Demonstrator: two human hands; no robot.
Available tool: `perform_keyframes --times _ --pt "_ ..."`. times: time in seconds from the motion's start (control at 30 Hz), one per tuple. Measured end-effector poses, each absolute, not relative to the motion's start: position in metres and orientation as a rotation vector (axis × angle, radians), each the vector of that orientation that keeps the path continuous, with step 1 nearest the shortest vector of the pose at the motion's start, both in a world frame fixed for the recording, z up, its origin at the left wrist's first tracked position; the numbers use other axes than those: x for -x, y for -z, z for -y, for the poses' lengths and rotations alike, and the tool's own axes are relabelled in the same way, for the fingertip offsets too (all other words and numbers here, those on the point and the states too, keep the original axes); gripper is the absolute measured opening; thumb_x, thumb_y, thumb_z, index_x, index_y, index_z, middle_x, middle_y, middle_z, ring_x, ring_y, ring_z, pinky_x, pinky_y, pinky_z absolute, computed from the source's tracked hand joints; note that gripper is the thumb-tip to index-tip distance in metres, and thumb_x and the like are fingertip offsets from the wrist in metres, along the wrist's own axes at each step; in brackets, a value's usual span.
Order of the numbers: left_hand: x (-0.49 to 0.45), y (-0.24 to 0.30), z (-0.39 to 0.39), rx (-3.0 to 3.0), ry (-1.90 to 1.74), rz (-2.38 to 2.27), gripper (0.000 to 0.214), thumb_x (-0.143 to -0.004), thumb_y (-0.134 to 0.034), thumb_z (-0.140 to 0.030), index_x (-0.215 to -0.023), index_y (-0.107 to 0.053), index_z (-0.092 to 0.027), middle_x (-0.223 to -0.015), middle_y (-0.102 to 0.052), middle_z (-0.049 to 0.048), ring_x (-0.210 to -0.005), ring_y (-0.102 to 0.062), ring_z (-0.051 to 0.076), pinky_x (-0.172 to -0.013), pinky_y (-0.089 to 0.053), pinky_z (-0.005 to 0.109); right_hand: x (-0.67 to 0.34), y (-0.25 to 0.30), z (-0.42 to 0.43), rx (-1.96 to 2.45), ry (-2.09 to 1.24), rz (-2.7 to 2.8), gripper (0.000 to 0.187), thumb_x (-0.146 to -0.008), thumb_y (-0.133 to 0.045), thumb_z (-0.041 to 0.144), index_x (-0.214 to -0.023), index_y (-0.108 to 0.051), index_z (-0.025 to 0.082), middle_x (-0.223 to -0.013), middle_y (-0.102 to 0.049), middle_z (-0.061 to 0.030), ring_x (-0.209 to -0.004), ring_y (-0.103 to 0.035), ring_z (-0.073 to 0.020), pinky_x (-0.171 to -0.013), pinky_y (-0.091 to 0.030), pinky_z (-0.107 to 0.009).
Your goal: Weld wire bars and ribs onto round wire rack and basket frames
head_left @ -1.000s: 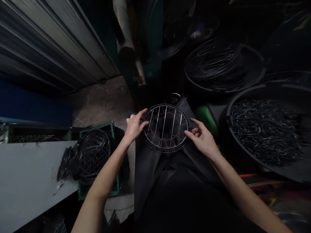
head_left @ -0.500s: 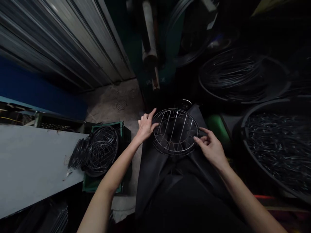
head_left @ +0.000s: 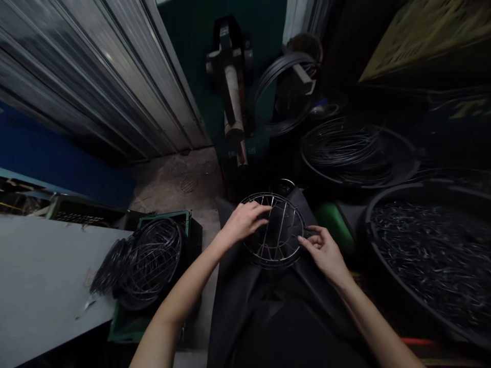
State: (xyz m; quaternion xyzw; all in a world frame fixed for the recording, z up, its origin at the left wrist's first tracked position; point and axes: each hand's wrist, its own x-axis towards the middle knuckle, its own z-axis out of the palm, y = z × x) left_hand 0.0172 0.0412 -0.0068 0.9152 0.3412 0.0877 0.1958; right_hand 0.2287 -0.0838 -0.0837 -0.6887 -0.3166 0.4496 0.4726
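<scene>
A round wire rack [head_left: 282, 232] with parallel bars lies on my lap, over a black apron [head_left: 264, 306]. My left hand [head_left: 243, 221] reaches across its upper left part, fingers bent over the bars. Curled fingers of my right hand [head_left: 324, 250] pinch the rack's right rim. Both forearms come in from the bottom of the view.
A green crate [head_left: 169, 217] at left holds a stack of finished wire racks [head_left: 143, 260], leaning on a grey table [head_left: 42, 276]. Black tubs at right hold short wire pieces [head_left: 425, 250] and wire rings [head_left: 345, 145]. A machine post [head_left: 232, 97] stands ahead, corrugated shutter [head_left: 95, 71] at left.
My left hand has moved from the rack's left rim inward over the bars. My right hand stays on the right rim. The camera has tilted up, showing more of the machine.
</scene>
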Motion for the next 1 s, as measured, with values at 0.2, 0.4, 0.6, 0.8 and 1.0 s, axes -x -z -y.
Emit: perform_keyframes --times 0.2,0.4,0.6,0.8,1.0 --pt "-0.030 0.017 -0.033 -2.634 0.088 -0.881 0.043 -0.088 -0.056 -0.035 -0.128 -0.047 -0.025 -0.113 -0.061 0.0045 -0.101 -0.056 0.018 -0.090 -0.033 0.035 -0.229 0.086 0.084 1.659 -1.110 0.759 0.063 -0.059 -0.072 0.060 -0.101 -0.047 0.020 -0.056 -0.046 0.0074 -0.048 -0.037 -0.0089 -0.047 -0.028 -0.023" --pt "-0.038 0.016 -0.037 -2.564 0.377 -0.902 0.025 -0.091 -0.050 -0.032 -0.112 -0.062 -0.026 -0.099 -0.070 0.0028 -0.096 -0.056 0.021 -0.085 -0.028 0.038 -0.240 0.080 0.080 1.638 -1.192 0.791 0.059 -0.062 -0.070 0.057 -0.103 -0.050 0.020 -0.057 -0.046 0.0069 -0.050 -0.037 -0.0093 -0.049 -0.029 -0.023" --pt "-0.039 0.014 -0.036 -2.508 0.435 -0.913 0.029 -0.094 -0.041 -0.031 -0.111 -0.064 -0.030 -0.095 -0.072 0.0024 -0.093 -0.056 0.023 -0.084 -0.029 0.040 -0.284 0.075 0.065 1.674 -1.076 0.735 0.051 -0.068 -0.060 0.062 -0.095 -0.059 0.018 -0.064 -0.052 0.0014 -0.056 -0.043 -0.0115 -0.052 -0.035 -0.025" --pt "-0.040 0.008 -0.031 -2.421 0.270 -0.982 0.035 -0.090 -0.043 -0.023 -0.121 -0.057 -0.031 -0.091 -0.070 0.0013 -0.090 -0.058 0.019 -0.088 -0.033 0.037 -0.296 0.090 0.055 1.744 -1.046 0.906 0.042 -0.074 -0.055 0.054 -0.093 -0.063 0.018 -0.071 -0.060 -0.0024 -0.063 -0.051 -0.0145 -0.059 -0.043 -0.028" --pt "-0.045 0.007 -0.030 -2.321 0.208 -1.100 0.029 -0.089 -0.049 -0.033 -0.115 -0.060 -0.031 -0.079 -0.068 -0.0013 -0.085 -0.060 0.019 -0.090 -0.034 0.037 -0.285 0.103 0.066 1.794 -1.035 1.164 0.032 -0.082 -0.049 0.047 -0.093 -0.065 0.022 -0.084 -0.066 -0.0034 -0.076 -0.057 -0.0185 -0.074 -0.046 -0.033"
